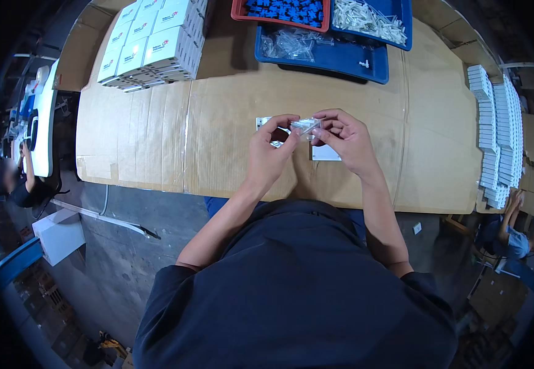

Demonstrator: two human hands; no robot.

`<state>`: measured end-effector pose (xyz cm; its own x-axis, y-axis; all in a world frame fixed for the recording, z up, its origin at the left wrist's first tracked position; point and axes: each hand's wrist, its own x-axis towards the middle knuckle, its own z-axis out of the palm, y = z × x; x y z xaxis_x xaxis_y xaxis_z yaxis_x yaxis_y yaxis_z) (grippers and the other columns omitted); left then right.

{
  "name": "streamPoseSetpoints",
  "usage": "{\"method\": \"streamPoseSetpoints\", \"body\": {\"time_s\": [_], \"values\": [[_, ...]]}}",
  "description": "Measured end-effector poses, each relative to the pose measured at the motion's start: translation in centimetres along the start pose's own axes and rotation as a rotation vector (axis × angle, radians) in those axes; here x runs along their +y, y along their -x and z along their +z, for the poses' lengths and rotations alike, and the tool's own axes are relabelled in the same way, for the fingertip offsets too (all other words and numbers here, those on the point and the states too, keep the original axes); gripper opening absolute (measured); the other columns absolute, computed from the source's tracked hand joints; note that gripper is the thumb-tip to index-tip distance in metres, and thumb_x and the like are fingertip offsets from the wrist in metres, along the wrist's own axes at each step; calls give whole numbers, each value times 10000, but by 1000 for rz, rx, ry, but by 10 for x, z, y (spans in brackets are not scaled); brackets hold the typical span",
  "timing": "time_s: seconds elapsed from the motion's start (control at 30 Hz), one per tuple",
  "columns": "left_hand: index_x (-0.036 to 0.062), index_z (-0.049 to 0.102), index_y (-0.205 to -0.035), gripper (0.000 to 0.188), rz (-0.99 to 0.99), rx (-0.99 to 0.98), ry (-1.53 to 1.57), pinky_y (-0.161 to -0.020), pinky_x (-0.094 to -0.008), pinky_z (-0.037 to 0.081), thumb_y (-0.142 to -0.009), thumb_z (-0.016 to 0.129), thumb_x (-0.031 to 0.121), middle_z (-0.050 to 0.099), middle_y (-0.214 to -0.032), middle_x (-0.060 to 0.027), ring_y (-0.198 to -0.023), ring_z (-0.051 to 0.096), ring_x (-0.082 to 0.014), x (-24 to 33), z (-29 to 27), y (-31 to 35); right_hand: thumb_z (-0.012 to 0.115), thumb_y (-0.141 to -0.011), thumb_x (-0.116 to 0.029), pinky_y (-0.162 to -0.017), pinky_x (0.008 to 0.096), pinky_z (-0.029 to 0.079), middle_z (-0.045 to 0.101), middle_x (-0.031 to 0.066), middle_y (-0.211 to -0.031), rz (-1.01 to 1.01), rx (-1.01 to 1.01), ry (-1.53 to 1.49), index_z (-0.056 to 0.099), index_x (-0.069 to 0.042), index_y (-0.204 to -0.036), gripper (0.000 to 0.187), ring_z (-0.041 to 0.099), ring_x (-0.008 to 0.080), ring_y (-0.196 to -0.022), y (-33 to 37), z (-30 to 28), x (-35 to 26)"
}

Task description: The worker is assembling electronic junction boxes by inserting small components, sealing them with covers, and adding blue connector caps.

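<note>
A small clear plastic bag sits just above the centre of the frame, pinched at its 2 ends between the fingers of the left hand and the right hand. It is crumpled, glinting, lying roughly level, raised off the cardboard-covered desk. Its contents are too small to tell.
</note>
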<state>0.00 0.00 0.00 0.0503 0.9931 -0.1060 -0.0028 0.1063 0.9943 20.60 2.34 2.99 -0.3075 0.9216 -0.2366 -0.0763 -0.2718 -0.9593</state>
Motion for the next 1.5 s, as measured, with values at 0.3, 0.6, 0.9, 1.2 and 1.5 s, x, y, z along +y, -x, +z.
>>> {"method": "streamPoseSetpoints", "body": {"time_s": [0.3, 0.6, 0.9, 1.2, 1.5], "values": [[0, 696, -1162, 164, -59, 16, 287, -774, -228, 517, -1009, 690, 60, 711, -1005, -16, -882, 635, -60, -8, 0, -4, 671, -983, 43, -845, 276, 601, 726, 92, -1025, -24, 9, 26, 632, 52, -1277, 296, 719, 142, -923, -2, 2, 2], [18, 624, -1359, 371, -135, -98, 146, -779, -223, 516, -997, 697, 46, 708, -1047, -21, -894, 632, -58, -8, -10, -6, 682, -980, 38, -871, 280, 605, 707, 79, -1075, 1, 10, 30, 633, 52, -1291, 315, 714, 136, -947, -2, -2, 11], [13, 735, -1236, 303, 37, -208, -164, -747, -253, 502, -935, 758, 32, 710, -1067, -37, -829, 611, -93, 12, -32, -7, 731, -956, 2, -838, 260, 554, 717, 32, -1072, -72, 73, 183, 711, -11, -1244, 289, 655, 83, -972, -4, 2, 24], [27, 773, -1161, 260, 187, -139, -306, -750, -290, 507, -901, 770, 11, 727, -1033, -72, -797, 609, -142, 12, -46, -16, 766, -929, -29, -792, 265, 548, 710, 42, -984, -302, 194, 378, 775, -22, -1067, 138, 667, 120, -889, -18, 25, 35], [62, 789, -1084, 204, 264, -179, -612, -798, -350, 516, -885, 804, 105, 752, -1006, -70, -787, 668, -192, -17, -67, -22, 760, -939, -63, -711, 267, 517, 699, 39, -933, -237, 120, 452, 759, -35, -1064, 128, 652, 125, -785, -26, 30, 60]]}}
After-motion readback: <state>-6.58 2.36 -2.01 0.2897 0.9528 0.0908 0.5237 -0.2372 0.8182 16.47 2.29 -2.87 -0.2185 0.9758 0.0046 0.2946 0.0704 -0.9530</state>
